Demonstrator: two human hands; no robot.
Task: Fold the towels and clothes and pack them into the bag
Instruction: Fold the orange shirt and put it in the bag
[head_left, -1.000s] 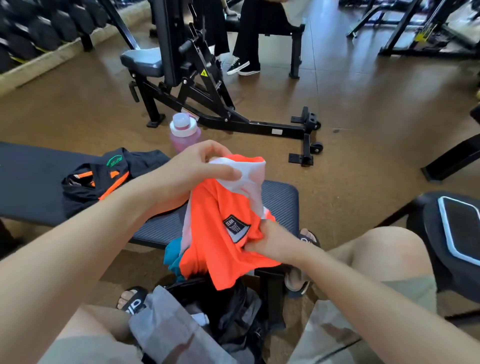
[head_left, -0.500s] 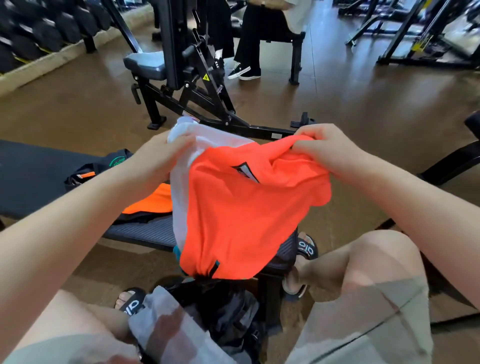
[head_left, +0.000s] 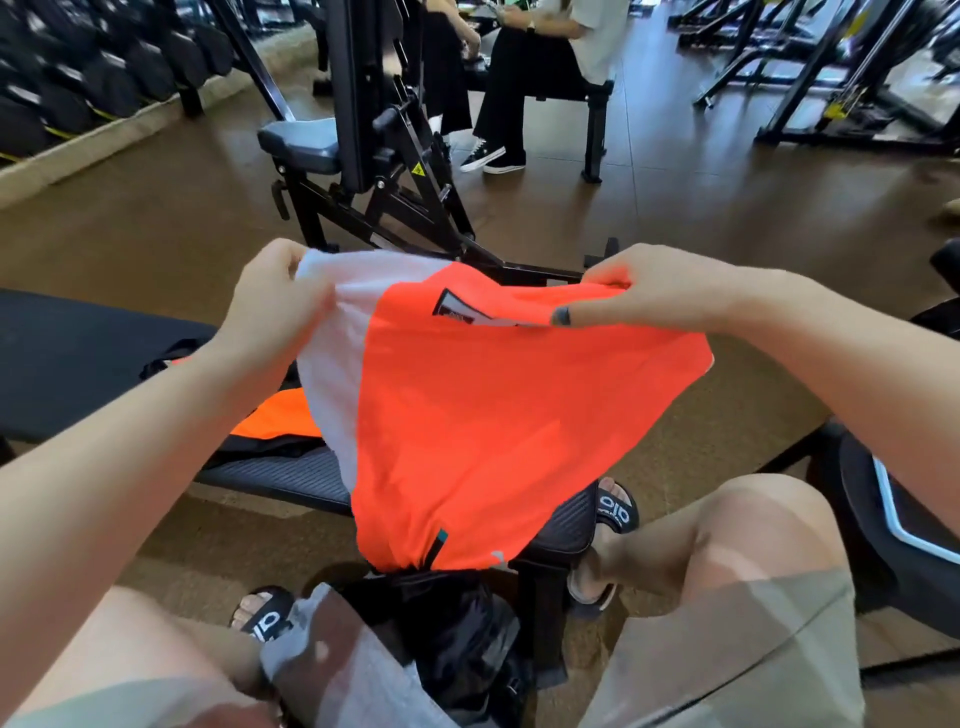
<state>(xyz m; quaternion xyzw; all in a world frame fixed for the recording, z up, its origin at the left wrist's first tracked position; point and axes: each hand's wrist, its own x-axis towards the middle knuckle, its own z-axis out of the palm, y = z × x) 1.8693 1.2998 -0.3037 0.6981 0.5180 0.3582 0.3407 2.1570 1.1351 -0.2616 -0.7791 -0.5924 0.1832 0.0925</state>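
An orange and white garment (head_left: 493, 415) hangs spread between my two hands above the bench. My left hand (head_left: 275, 306) grips its white upper corner. My right hand (head_left: 649, 296) pinches the orange top edge near a black label. The garment's lower end droops to the open black bag (head_left: 462, 629) on the floor between my knees. A grey cloth (head_left: 332, 670) lies over the bag's near side. A black and orange jacket (head_left: 270, 421) lies on the black bench (head_left: 78, 364), partly hidden behind my left arm.
A black weight machine with a grey seat (head_left: 311, 140) stands past the bench. Seated people (head_left: 524, 67) are further back. Dumbbell racks (head_left: 78, 78) line the far left. A black device with a pale rim (head_left: 893, 525) sits by my right knee.
My hands have moved apart and upward, spreading the orange garment wide. My right hand went from its lower hem up to the top edge. The pink bottle is now hidden behind the garment.
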